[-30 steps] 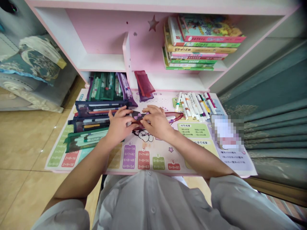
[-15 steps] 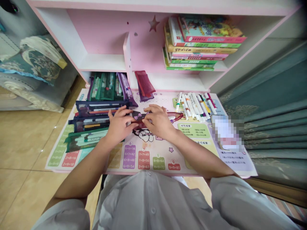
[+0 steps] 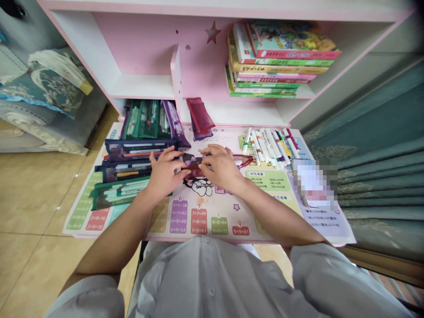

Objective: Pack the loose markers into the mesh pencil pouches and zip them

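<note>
1. Pouch (image 3: 194, 171), maroon, on desk (image 3: 217, 205) btwn hands; long axis approx L-R, R end just beside pens (image 3: 272, 143).
2. L hand (image 3: 165, 173) at its L end, fingers spread; can't tell if pinching.
3. R hand (image 3: 221, 168) over mid, nearer pens, fingers curled; grip hidden, can't tell.

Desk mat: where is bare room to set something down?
The mat's front middle, between the forearms; the low shelf, between the red pouch and right wall. Crowded: left, mesh pouches; centre, left hand and right hand on a maroon pouch; back right, markers.
</note>
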The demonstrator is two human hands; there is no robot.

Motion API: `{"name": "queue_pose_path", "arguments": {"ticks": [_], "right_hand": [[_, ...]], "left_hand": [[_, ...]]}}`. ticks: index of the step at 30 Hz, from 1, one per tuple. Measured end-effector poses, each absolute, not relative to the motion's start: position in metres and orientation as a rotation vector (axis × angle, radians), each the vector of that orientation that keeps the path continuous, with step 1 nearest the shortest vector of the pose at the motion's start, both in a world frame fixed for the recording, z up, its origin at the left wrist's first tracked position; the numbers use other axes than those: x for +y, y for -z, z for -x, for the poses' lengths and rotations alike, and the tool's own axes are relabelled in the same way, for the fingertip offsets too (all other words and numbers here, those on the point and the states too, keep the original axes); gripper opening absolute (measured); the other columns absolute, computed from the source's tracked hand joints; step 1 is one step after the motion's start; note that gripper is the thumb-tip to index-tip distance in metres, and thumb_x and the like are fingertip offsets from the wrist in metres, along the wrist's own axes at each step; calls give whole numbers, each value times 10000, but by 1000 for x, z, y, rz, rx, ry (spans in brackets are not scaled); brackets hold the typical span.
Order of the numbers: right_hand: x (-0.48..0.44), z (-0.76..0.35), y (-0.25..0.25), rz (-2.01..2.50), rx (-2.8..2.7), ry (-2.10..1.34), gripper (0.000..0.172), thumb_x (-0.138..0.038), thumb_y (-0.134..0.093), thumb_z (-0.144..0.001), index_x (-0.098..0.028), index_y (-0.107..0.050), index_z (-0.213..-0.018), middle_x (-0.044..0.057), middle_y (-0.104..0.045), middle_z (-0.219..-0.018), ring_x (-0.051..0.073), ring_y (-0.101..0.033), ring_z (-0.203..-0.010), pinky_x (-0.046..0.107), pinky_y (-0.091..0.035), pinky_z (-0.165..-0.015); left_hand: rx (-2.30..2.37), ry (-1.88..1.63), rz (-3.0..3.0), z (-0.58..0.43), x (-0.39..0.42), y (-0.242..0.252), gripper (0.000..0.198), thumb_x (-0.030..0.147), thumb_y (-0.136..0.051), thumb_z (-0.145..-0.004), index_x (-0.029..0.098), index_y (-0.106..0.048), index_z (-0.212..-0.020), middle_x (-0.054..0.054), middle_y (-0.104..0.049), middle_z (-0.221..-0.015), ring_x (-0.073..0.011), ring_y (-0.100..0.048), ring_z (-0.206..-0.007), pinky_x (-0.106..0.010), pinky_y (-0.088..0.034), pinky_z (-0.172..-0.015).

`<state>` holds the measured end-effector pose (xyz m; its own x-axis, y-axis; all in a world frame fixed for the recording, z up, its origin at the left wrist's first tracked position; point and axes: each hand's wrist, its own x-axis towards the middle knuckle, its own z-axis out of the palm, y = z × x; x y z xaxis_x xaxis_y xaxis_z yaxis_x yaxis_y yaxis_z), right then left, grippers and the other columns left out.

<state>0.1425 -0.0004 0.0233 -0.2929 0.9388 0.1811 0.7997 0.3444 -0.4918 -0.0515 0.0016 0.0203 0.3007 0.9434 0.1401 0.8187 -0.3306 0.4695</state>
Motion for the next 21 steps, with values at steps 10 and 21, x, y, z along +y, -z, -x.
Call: {"name": "queue_pose_path", "arguments": {"ticks": [10,21], "right_hand": [[1,-145,-24,1545,-2171,-446,250,-191,-591,-865,-207,-688,-635,84,-696,-1222,314,-526,-1275,609,-349,-1069],[4,-149,-28,1592,-2154,-452,252,-171,-595,-839,-200,-662,-598,91,-704,-1204,327,-527,-1268,633,-350,-1059]], "left_hand": [[1598,-552,-2261,52,2,-21,64,246,-736,-836,286,-767,-797,-34,-694,-1300,-351,-465,-1403,-750,-161,-1154],[1608,-557,-2254,54,2,-19,52,238,-749,-828,271,-751,-789,-37,-697,-1298,-332,-458,-1415,-751,-153,-1153]]}}
